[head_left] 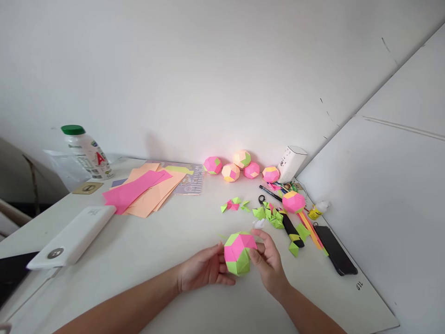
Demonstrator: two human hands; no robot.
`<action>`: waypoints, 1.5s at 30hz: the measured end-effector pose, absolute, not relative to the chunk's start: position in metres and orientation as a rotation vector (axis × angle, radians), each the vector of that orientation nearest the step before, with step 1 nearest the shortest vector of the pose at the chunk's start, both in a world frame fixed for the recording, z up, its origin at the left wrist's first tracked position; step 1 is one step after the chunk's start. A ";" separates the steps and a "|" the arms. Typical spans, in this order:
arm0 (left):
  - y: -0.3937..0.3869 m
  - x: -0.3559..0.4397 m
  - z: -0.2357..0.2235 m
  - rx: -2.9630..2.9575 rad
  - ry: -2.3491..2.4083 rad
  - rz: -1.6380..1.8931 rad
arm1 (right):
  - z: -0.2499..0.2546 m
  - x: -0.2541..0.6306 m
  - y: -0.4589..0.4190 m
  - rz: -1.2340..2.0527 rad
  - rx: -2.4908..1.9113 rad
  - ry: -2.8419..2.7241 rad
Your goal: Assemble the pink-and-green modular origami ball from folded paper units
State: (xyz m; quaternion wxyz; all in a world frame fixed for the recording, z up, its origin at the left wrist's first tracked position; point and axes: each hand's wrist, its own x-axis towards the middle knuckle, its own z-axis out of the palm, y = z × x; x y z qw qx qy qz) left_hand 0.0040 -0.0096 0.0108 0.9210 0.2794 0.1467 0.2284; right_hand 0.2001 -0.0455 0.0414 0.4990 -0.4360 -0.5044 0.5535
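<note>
A faceted paper ball (239,254) in pink and lime green is in front of me, above the near part of the table. My right hand (269,262) grips its right side, thumb in front and fingers behind. My left hand (205,266) is at the ball's left side with fingers apart; some fingertips are partly hidden behind the ball, so firm contact cannot be told. Just beyond the ball lie folded green paper pieces (274,215) and a small pink and green group (233,204).
Several finished paper balls (231,172) line the wall, near a white paper tube (292,163). Paper sheets (141,190), a power bank (74,236) and a bottle (86,153) occupy the left. A black phone (334,248), glue bottle (318,210) and cutter (290,228) lie right.
</note>
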 end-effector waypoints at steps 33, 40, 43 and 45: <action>-0.006 0.001 0.007 0.424 0.405 0.568 | 0.039 0.195 -0.041 0.136 -0.637 -2.223; -0.004 -0.001 0.003 0.357 0.336 0.553 | 0.041 0.195 -0.044 -0.012 -0.662 -2.203; -0.004 -0.002 0.006 0.347 0.336 0.528 | 0.039 0.194 -0.045 -0.071 -0.705 -2.254; -0.004 -0.002 0.008 0.341 0.344 0.525 | 0.037 0.193 -0.045 -0.123 -0.721 -2.289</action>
